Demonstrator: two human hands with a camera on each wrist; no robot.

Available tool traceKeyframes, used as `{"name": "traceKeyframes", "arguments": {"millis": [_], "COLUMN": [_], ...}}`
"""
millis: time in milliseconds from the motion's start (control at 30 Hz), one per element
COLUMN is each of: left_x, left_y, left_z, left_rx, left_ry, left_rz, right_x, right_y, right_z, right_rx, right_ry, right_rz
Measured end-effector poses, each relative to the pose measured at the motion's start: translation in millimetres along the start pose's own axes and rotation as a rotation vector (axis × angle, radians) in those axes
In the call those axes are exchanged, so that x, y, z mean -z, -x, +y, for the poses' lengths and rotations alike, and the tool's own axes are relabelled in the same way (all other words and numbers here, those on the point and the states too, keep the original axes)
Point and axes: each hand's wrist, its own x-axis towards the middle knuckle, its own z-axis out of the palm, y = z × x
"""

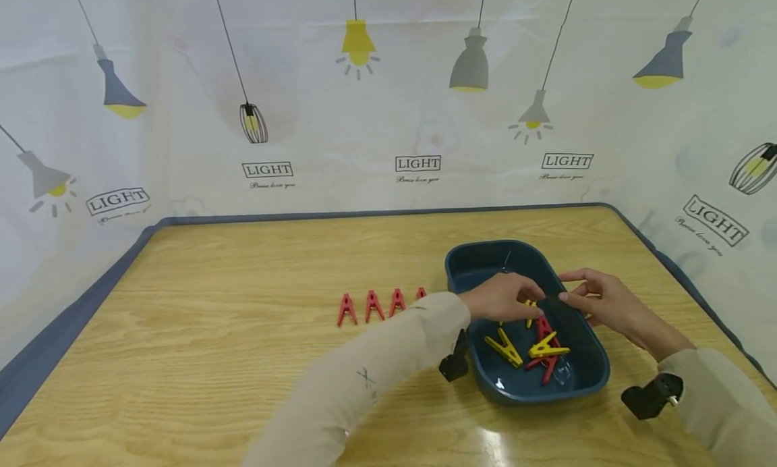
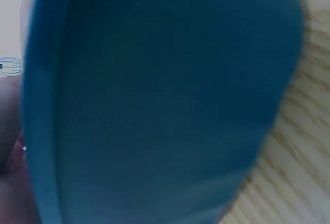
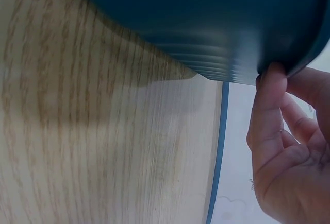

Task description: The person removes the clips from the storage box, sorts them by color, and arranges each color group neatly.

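- A deep blue basin (image 1: 579, 328), rounded at the corners, sits on a wood-grain table (image 1: 212, 332), right of centre in front of me.
- My right hand (image 1: 610, 305) pinches the basin's right rim, thumb on top and fingers against the outer wall.
- My left hand (image 1: 500, 298) is inside the basin, apart from my right, its fingers bent just over some clips; I cannot tell whether they grip one.
- Below those fingers lie yellow clothespins (image 1: 513, 357) and red clothespins (image 1: 549, 367), some overlapping near the basin's near end.
- Left of the basin, four more pegs in red (image 1: 347, 307) stand out in a row on the table, the last partly hidden by my sleeve (image 1: 388, 352).
- The clips look like light, hard plastic, probably springy at the hinge and not easily broken; I judge the narrow end best for a thumb-and-finger pinch, since squeezing the legs could flex them.
- The basin seems stiff, glossy and perhaps slippery; its lip offers the surest hold.
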Motion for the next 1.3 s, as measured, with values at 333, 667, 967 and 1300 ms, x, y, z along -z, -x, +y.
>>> {"name": "traceKeyframes", "arguments": {"millis": [333,667,967,1300], "left_x": [-3.6,8.2,13.5,5.9], "left_y": [-10.2,-14.2,-16.8,-24.6], "left_z": [7.5,16.1,21.1,18.8], "left_rx": [0.043,0.019,0.042,0.063], "left_ry": [-0.022,-0.037,0.008,0.081], "left_rz": [-0.013,0.019,0.063,0.086], "right_x": [0.8,0.4,0.3,0.9], "right_y": [-0.6,-0.1,-1.1,0.3], "right_z": [2.4,1.2,4.2,1.9], "right_rx": [0.008,0.012,0.038,0.024], "right_ry": [-0.008,-0.031,-0.029,-0.028], "right_rz": [0.002,-0.004,-0.008,0.001]}}
